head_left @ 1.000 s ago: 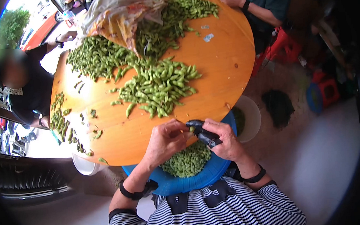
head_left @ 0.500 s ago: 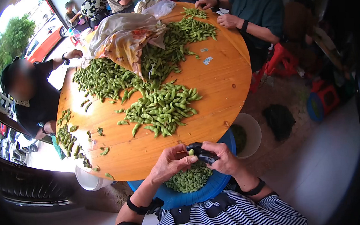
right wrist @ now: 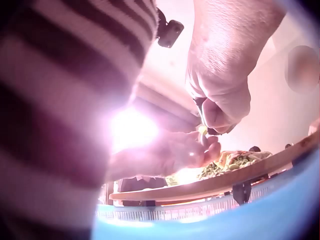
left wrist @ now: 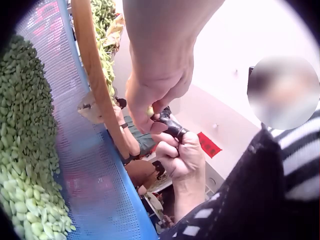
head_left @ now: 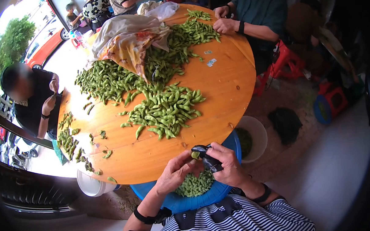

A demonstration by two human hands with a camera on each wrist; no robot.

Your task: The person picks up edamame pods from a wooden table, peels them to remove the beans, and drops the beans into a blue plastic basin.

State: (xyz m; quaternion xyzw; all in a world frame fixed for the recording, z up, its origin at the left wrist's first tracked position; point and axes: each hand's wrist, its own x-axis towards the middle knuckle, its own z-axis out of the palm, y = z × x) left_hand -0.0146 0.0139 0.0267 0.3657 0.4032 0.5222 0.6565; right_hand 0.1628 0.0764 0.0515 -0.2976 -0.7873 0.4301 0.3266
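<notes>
In the head view my left hand point(head_left: 174, 172) pinches a small green pod point(head_left: 195, 155) above a blue basket point(head_left: 175, 202) of shelled green beans point(head_left: 194, 184). My right hand point(head_left: 227, 163) meets it there with curled fingers, its black-covered thumb and finger closed at the pod. In the left wrist view the pod point(left wrist: 150, 111) lies between the left hand point(left wrist: 160, 82) and the black covering point(left wrist: 172, 126) of the right hand point(left wrist: 182, 157). The right wrist view shows the left hand point(right wrist: 172, 154) just below the right hand point(right wrist: 222, 95), partly washed out by glare.
Heaped green pods point(head_left: 165, 110) and a crumpled bag point(head_left: 131, 40) cover part of the round wooden table point(head_left: 217, 92). White buckets stand either side below its edge. One person sits at the left, another at the far right near red stools point(head_left: 289, 60).
The head view has tilted up since the first frame. My hands stay together at a pod. The person at the left has drawn both hands together; the one at the right has brought their hands closer together.
</notes>
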